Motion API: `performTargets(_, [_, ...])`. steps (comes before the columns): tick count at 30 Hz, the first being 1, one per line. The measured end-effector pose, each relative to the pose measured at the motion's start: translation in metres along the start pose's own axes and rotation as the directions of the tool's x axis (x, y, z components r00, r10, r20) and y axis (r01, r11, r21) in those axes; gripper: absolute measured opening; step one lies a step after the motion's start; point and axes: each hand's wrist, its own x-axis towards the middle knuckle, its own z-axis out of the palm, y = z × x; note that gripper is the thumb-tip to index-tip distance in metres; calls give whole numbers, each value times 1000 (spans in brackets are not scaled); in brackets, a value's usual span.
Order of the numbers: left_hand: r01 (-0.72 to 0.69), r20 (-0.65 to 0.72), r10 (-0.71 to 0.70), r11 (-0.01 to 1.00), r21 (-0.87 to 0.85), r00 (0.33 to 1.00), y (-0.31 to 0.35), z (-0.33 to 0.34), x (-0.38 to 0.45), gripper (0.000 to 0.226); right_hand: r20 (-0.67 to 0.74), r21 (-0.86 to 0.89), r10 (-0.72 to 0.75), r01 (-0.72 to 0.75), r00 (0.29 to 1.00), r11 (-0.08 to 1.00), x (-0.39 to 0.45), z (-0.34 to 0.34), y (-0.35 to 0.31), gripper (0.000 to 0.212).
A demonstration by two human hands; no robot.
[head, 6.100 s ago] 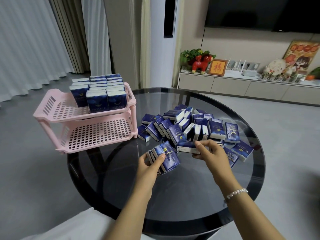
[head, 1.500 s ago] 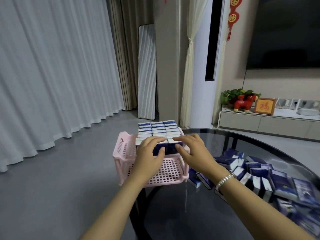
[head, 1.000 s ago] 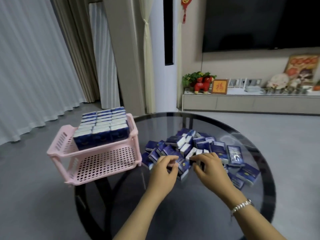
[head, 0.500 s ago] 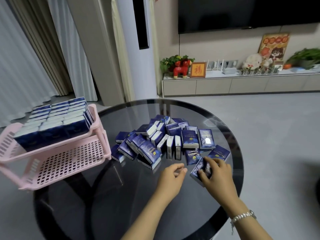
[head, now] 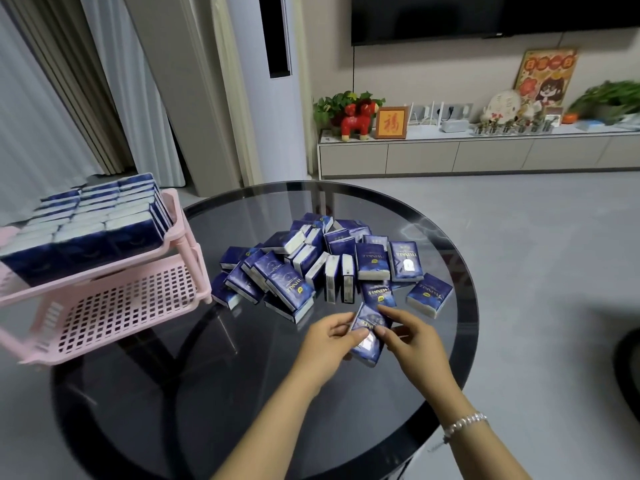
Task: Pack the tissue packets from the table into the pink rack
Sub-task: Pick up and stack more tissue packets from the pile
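Both hands meet over the near side of the glass worktop (head: 242, 393), sharing one blue tissue packet (head: 369, 336). The left hand (head: 327, 344) pinches its left edge, and the right hand (head: 414, 341) has its fingers (head: 382, 329) closed on the top. The packet's long axis runs away from the person, tilted slightly left. The loose pile (head: 318, 261) lies just beyond, and the pink rack (head: 114, 299) stands left.

The pink rack (head: 104, 306) is blurred and cropped at the left edge.
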Motion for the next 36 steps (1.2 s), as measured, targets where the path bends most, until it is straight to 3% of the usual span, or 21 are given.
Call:
performTargets(6, [-76, -74, 70, 994, -81, 995, 6, -24, -3, 45, 32, 147, -4, -1, 999, 989, 13, 11, -14, 12])
performTargets(8, [-125, -151, 106, 984, -124, 983, 7, -31, -2, 42, -36, 96, -44, 48, 998, 994, 18, 11, -22, 8])
performTargets(13, [-190, -279, 120, 953, -236, 953, 5, -46, 1, 42, -268, -24, -104, 101, 958, 995, 48, 6, -35, 30])
performTargets(18, [-202, -290, 109, 927, -315, 951, -3, -56, 1, 36, -207, -144, 46, -77, 977, 987, 84, 12, -37, 52])
performTargets(23, [-179, -290, 65, 905, -387, 955, -10, -60, -2, 24, -127, -239, 112, -140, 985, 961, 95, 21, -31, 63])
performTargets(27, [-184, -289, 62, 891, -416, 955, -12, -61, -3, 21, -141, -140, 107, -126, 984, 982, 89, 25, -35, 62])
performTargets(36, [-96, -294, -84, 830, -549, 952, -7, -65, -10, 13, -191, 394, 153, -67, 969, 917, 55, 12, -43, 33])
